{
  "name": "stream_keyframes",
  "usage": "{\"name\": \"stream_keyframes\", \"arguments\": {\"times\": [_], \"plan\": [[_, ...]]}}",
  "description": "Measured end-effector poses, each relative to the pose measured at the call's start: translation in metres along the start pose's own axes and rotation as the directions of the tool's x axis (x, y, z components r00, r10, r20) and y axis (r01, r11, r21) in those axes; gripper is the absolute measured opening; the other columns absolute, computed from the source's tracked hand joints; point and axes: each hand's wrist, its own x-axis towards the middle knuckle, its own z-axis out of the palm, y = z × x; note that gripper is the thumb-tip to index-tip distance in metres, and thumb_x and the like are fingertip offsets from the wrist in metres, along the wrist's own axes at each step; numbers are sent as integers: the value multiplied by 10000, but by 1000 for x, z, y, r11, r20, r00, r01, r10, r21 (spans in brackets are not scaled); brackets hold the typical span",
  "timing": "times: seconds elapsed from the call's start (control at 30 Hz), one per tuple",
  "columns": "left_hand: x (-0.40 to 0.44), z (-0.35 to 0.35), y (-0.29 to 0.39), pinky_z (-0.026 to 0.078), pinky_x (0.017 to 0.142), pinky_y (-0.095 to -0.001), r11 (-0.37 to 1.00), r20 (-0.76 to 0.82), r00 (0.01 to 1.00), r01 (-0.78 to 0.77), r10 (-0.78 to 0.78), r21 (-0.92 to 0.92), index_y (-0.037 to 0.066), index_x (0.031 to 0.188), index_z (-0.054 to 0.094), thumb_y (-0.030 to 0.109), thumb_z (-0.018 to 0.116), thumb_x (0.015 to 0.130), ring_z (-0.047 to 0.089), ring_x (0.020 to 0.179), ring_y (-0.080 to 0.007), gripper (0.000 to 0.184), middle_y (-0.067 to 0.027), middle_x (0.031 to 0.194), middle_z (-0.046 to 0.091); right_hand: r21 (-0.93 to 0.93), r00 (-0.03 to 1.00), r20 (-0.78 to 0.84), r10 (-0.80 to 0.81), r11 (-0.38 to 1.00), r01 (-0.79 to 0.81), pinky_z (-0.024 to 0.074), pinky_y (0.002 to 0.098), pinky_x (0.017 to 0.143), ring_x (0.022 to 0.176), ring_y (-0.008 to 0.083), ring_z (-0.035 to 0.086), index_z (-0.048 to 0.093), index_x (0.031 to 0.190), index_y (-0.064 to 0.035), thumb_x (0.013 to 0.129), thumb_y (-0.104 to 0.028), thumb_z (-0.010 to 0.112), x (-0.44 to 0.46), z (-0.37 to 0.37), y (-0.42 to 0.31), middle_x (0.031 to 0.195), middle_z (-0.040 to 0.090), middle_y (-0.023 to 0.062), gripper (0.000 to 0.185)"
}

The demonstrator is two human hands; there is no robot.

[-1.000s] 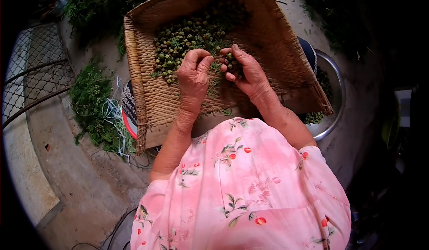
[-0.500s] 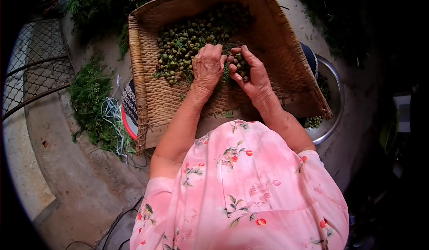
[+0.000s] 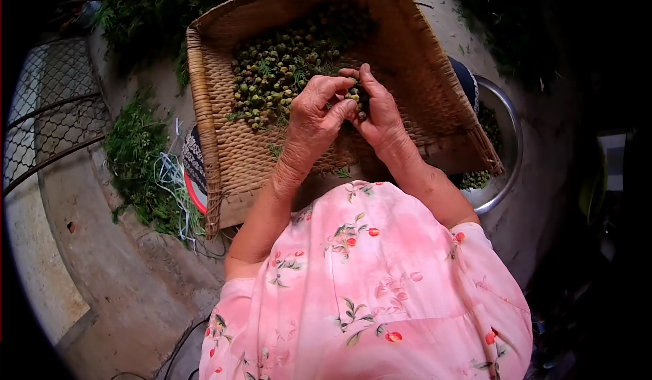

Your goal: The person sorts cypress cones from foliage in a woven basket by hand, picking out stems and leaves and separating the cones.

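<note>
My right hand (image 3: 382, 116) is cupped around a small handful of round green-brown seed cones (image 3: 363, 101). My left hand (image 3: 316, 112) meets it, thumb and fingers pinched together over the handful; a cone appears at the fingertips, partly hidden. Both hands are held above a woven basket tray (image 3: 231, 156), near its middle. Farther back in the tray lies a heap of the same cones (image 3: 268, 84), with feathery green sprigs (image 3: 299, 78) mixed in.
Piles of green foliage (image 3: 139, 152) lie on the concrete floor to the left and behind. Pale plastic strings (image 3: 173, 176) and a red rim (image 3: 195, 188) are by the tray's left side. At right, a metal basin (image 3: 515, 129) holds more cones. Wire mesh (image 3: 58, 101) stands far left.
My left hand has moved up and right from the heap to the cones in my right hand, its fingers now pinching there. The right hand's fingers have closed in more around the handful.
</note>
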Motion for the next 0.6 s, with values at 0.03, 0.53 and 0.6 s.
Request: {"name": "stream_keyframes", "arguments": {"times": [0.03,0.53,0.6], "plan": [[-1,1,-2,500,674,-236,996,-9,1000,24,-24,-81,-2,998,612,-26,638,804,601,752,-113,197,-44,902,587,28,1000,15,26,999,-27,432,217,437,621,128,567,559,1039,-34,937,-400,498,0,0,0,803,603,71,385],[-27,-52,-62,473,680,-350,673,-48,997,-3,57,740,65,967,658,35,645,776,589,769,-267,194,-105,830,568,25,996,41,78,997,-79,396,204,386,589,140,563,550,1017,-45,931,-364,527,-3,-2,-3,803,585,94,331],[-27,-50,-66,469,684,-369,702,-77,997,36,27,712,68,950,657,32,646,769,580,775,-276,185,-108,827,563,47,995,59,82,995,-85,396,205,385,591,140,564,552,1013,-45,931,-355,531,-2,-3,-3,804,586,95,321]]}}
